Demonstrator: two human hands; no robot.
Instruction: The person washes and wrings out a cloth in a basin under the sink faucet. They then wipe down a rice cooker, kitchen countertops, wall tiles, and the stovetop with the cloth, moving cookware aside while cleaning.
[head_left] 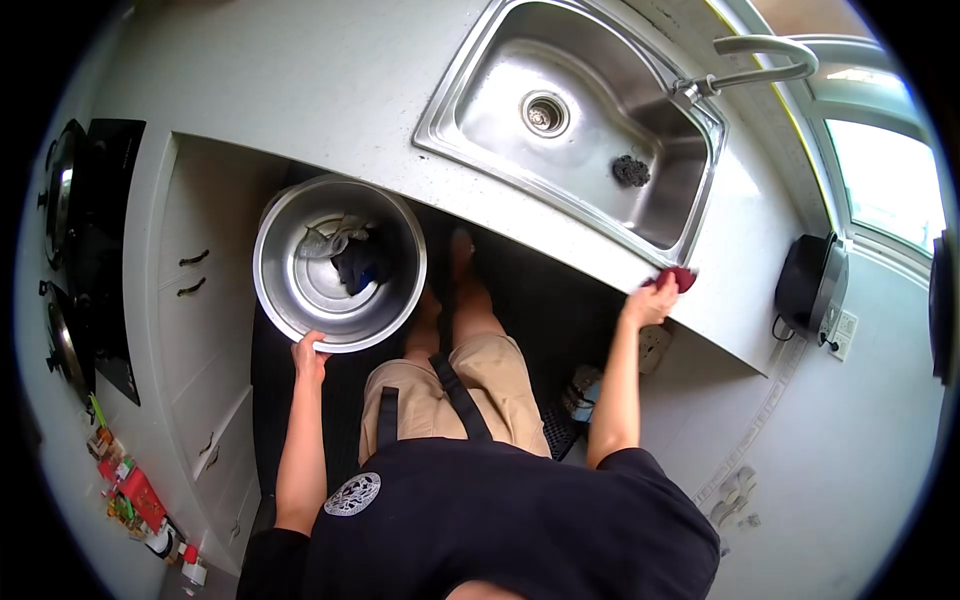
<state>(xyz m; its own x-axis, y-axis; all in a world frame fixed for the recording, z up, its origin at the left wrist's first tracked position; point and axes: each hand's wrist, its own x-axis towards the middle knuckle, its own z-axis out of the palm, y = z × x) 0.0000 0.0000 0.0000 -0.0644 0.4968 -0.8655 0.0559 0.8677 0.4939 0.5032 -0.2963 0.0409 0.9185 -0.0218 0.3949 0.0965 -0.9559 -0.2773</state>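
Observation:
My left hand (311, 355) grips the near rim of a large metal basin (285, 290), which hangs in front of the counter on the left. Inside the basin lie a dark cloth (357, 265) and a greyish, crumpled piece (318, 243). On the right, my right hand (652, 302) is closed on a dark red cloth (683, 278) at the counter's front edge, just below the sink's right corner. The steel sink (500, 90) holds a dark scouring pad (630, 171) near its right side.
A faucet (760, 75) arches over the sink's back right corner. The pale counter (300, 80) runs along the front. A black hob (115, 250) is at the far left, a black appliance (803, 275) at the right. Cabinet drawers (215, 340) stand left of the basin.

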